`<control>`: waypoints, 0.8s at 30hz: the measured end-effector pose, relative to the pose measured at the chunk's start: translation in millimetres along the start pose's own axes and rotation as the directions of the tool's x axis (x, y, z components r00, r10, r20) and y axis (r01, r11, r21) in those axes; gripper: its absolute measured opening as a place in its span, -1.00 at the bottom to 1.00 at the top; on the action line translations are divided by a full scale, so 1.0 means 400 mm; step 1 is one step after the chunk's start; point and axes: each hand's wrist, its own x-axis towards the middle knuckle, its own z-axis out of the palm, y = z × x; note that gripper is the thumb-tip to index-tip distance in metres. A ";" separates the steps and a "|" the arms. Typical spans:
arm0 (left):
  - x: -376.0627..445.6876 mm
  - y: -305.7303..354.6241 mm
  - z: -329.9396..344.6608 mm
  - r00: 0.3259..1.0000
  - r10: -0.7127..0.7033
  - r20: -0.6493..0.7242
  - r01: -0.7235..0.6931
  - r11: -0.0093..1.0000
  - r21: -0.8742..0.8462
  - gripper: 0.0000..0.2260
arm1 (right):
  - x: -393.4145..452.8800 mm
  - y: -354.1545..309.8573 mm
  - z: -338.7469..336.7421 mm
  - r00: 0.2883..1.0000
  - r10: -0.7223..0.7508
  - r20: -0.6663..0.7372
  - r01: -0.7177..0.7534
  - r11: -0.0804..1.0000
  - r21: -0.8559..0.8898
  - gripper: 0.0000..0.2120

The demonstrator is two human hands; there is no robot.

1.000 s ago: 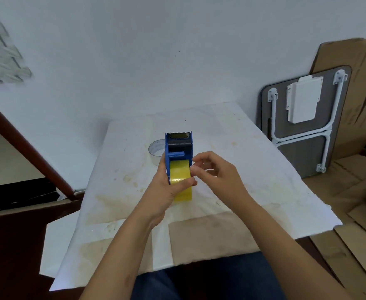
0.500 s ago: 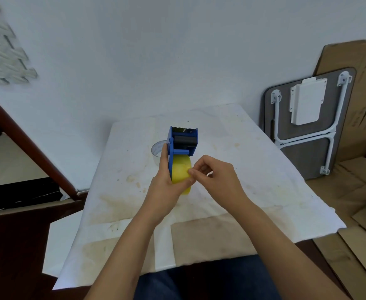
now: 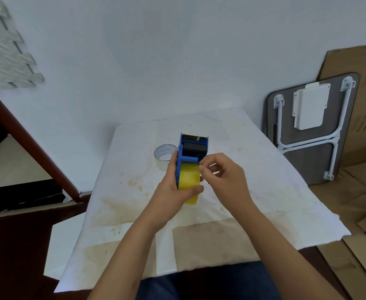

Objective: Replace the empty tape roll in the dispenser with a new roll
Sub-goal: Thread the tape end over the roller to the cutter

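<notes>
My left hand (image 3: pixel 175 189) grips a blue tape dispenser (image 3: pixel 191 148) held above the table, thumb pressed across the yellow tape roll (image 3: pixel 189 180) mounted in it. The dispenser's toothed blade and black roller point away from me. My right hand (image 3: pixel 223 178) is beside the roll's right edge, thumb and forefinger pinched together at the top of the yellow tape near the blue frame; whether they hold the tape's end cannot be seen. The empty clear tape core (image 3: pixel 163 155) stands on the table just behind my left hand.
A stained white sheet covers the table (image 3: pixel 253 169). A folded grey table with white legs (image 3: pixel 307 131) leans on the wall at the right, with cardboard (image 3: pixel 364 100) behind and on the floor. A dark wooden rail (image 3: pixel 30 146) runs along the left.
Both hands have lifted the dispenser slightly and tilted it. My right fingers moved up the yellow roll from its side to its top edge by the frame.
</notes>
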 end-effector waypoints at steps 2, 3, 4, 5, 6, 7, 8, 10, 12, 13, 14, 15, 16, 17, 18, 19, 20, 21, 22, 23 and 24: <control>0.000 0.005 0.004 1.000 -0.006 0.025 0.007 0.999 -0.047 -0.18 | -0.006 -0.005 -0.002 1.000 -0.009 -0.013 0.010 1.000 0.029 -0.86; 0.000 0.007 0.005 0.999 -0.008 0.035 0.010 0.998 -0.062 -0.21 | -0.009 -0.008 -0.003 1.000 -0.004 -0.016 0.005 0.999 0.047 -0.83; 0.000 0.008 0.007 0.999 -0.010 0.046 0.013 0.997 -0.074 -0.24 | -0.010 -0.011 -0.004 1.000 0.004 -0.023 -0.002 0.998 0.065 -0.82; 0.000 0.010 0.008 0.998 -0.008 0.057 0.013 0.996 -0.087 -0.27 | -0.010 -0.014 -0.005 0.999 0.009 -0.032 -0.007 0.997 0.080 -0.83; 0.000 0.012 0.008 0.998 -0.009 0.066 0.016 0.995 -0.102 -0.29 | -0.009 -0.016 -0.006 0.999 0.011 -0.043 -0.007 0.997 0.082 -0.87; -0.001 0.013 0.009 0.997 -0.011 0.071 0.019 0.993 -0.117 -0.32 | -0.008 -0.019 -0.008 0.999 0.011 -0.051 -0.007 0.998 0.069 -0.91; -0.001 0.012 0.008 0.997 -0.016 0.073 0.025 0.991 -0.132 -0.33 | -0.006 -0.020 -0.010 0.998 0.011 -0.054 -0.009 0.999 0.043 -0.92; -0.001 0.009 0.006 0.997 -0.026 0.072 0.037 0.987 -0.156 -0.38 | -0.002 -0.022 -0.015 0.999 0.019 -0.049 -0.018 1.000 0.003 -0.89; -0.001 0.009 0.003 0.996 -0.039 0.085 0.054 0.983 -0.176 -0.42 | -0.003 -0.026 -0.017 0.998 0.024 -0.053 -0.024 1.000 0.002 -0.89; 0.000 0.010 0.003 0.994 -0.048 0.094 0.064 0.982 -0.179 -0.43 | -0.004 -0.028 -0.017 0.998 0.023 -0.060 -0.023 1.000 0.007 -0.89; 0.001 0.011 0.003 0.993 -0.057 0.101 0.074 0.981 -0.179 -0.43 | -0.006 -0.028 -0.017 0.998 0.021 -0.065 -0.020 1.000 0.007 -0.91; 0.001 0.014 0.002 0.993 -0.063 0.105 0.081 0.981 -0.179 -0.43 | -0.007 -0.030 -0.016 0.998 0.021 -0.062 -0.021 1.000 0.006 -0.92; 0.001 0.016 0.000 0.992 -0.068 0.107 0.086 0.980 -0.180 -0.42 | -0.008 -0.030 -0.016 0.998 0.026 -0.052 -0.026 1.000 0.004 -0.92; 0.000 0.017 -0.003 0.991 -0.070 0.111 0.089 0.980 -0.176 -0.41 | -0.008 -0.031 -0.017 0.999 0.034 -0.040 -0.034 0.999 0.003 -0.92; 0.000 0.016 -0.006 0.991 -0.071 0.117 0.090 0.982 -0.167 -0.39 | -0.007 -0.031 -0.018 0.999 0.039 -0.030 -0.039 0.999 -0.003 -0.92; -0.001 0.015 -0.009 0.990 -0.071 0.126 0.090 0.984 -0.156 -0.36 | -0.007 -0.033 -0.019 0.999 0.040 -0.026 -0.040 0.999 -0.009 -0.92; -0.002 0.014 -0.011 0.989 -0.071 0.133 0.090 0.985 -0.145 -0.33 | -0.007 -0.033 -0.018 0.999 0.042 -0.028 -0.042 0.999 -0.007 -0.91; -0.003 0.012 -0.012 0.988 -0.073 0.134 0.092 0.986 -0.142 -0.31 | -0.008 -0.033 -0.017 0.998 0.046 -0.032 -0.046 0.999 0.007 -0.91; -0.003 0.011 -0.011 0.988 -0.076 0.131 0.095 0.985 -0.144 -0.30 | -0.009 -0.032 -0.015 0.998 0.052 -0.037 -0.051 0.998 0.021 -0.91; -0.004 0.011 -0.009 0.989 -0.079 0.127 0.098 0.984 -0.150 -0.30 | -0.011 -0.032 -0.014 0.998 0.056 -0.038 -0.055 0.998 0.028 -0.91; -0.004 0.010 -0.007 0.989 -0.080 0.124 0.099 0.983 -0.156 -0.30 | -0.013 -0.032 -0.013 0.998 0.059 -0.034 -0.058 0.998 0.027 -0.90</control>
